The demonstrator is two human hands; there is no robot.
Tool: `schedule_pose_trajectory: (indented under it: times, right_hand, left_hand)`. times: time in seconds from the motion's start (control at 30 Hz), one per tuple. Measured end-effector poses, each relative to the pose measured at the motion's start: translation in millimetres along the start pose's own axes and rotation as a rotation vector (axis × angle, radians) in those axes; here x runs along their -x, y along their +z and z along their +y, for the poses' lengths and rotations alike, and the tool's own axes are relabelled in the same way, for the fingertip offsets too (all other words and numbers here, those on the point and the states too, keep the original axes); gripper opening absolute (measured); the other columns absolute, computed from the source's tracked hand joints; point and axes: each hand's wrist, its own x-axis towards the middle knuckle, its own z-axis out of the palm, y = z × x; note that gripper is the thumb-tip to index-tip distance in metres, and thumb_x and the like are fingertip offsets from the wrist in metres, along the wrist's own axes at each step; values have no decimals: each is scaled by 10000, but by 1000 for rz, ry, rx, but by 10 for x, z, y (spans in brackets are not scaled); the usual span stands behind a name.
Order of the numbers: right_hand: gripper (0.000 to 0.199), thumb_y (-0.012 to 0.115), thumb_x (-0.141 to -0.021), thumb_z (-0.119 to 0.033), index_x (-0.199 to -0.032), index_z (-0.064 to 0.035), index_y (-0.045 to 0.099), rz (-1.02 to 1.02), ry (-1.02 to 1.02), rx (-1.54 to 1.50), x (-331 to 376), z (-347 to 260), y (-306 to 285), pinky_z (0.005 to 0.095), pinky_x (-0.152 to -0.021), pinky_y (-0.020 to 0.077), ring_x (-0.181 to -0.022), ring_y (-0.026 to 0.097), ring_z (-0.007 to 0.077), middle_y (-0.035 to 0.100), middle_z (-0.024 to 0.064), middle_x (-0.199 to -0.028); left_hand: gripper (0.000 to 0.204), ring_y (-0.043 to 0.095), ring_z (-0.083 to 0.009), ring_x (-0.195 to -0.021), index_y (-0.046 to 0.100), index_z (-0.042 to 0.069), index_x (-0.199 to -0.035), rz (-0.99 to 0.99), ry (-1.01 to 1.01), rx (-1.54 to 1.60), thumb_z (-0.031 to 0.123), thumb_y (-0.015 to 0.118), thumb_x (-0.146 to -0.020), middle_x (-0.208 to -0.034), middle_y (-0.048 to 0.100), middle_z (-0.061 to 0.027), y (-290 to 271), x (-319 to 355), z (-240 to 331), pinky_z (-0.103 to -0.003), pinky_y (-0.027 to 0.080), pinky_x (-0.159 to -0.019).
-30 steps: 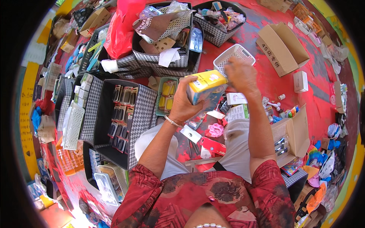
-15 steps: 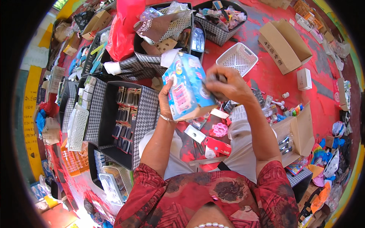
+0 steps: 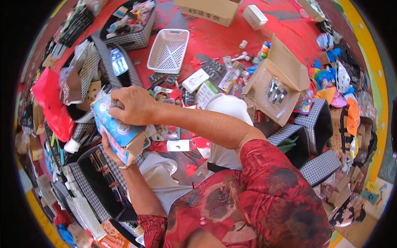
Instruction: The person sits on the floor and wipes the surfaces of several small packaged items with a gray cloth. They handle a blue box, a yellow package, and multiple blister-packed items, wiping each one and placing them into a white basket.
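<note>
My left hand [image 3: 109, 148] grips a blue printed cardboard box [image 3: 125, 131] from its left side and below, holding it tilted above my lap. Across the top of that box reaches my right hand [image 3: 138, 108], its fingers closed at the upper edge. A small dark grey thing [image 3: 116, 110] shows at those fingers, too blurred to name. Below and right of the box lie a small white box [image 3: 178, 145] and a red item with a white round part [image 3: 201, 145].
A white perforated basket [image 3: 168, 50] stands ahead on the red floor. An open cardboard box [image 3: 284, 66] with dark items in bubble wrap is to the right. Left are a red plastic bag [image 3: 51, 105] and a houndstooth bin [image 3: 86, 186]; more such bins [image 3: 313, 120] stand right.
The view has swung to the right, so the surroundings sit further left. Both hands stay at the blue box; my right hand now lies over its top, and the box is tilted differently.
</note>
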Motion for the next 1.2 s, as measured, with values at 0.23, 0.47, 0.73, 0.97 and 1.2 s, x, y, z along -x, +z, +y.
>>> schedule_pose_trajectory:
  times: [0.23,0.47,0.73,0.97,1.2]
  right_hand:
    - [347,605,-714,-350,-674,-6,584,-67,-249,167,6,196,6,384,-579,472,-621,614,281,581,159,-601]
    - [531,600,-720,-530,-695,0,627,14,467,-151,-142,482,-203,321,-594,473,-620,604,211,614,134,-649]
    - [714,669,-596,-585,-912,53,616,-431,437,-317,140,492,498,321,-674,462,-731,581,198,617,149,-838]
    - [467,663,-735,-385,-958,18,583,-401,682,-455,96,564,448,242,-667,439,-756,544,108,589,54,-873]
    - [430,665,-702,-259,-964,69,569,-232,740,-636,-96,505,-39,248,-623,485,-709,592,138,603,92,-864]
  left_hand:
    - [479,520,-296,-1053,409,28,-1240,57,-10,21,341,411,-876,-1199,504,-153,-213,-79,33,-457,408,-906]
    - [494,448,-296,-1139,401,54,-1260,309,233,17,350,425,-865,-1250,473,-109,-286,-144,129,-472,316,-978]
    - [416,511,-273,-1059,435,7,-1185,324,424,-26,283,444,-875,-1155,528,-134,-122,-150,86,-423,380,-936]
    - [554,525,-215,-983,249,136,-1190,422,480,27,76,613,-777,-1133,453,-98,-64,-143,-52,-365,496,-747]
    - [625,372,-208,-1135,295,188,-1254,374,290,-111,444,598,-771,-1278,342,-11,-3,3,192,-500,307,-909]
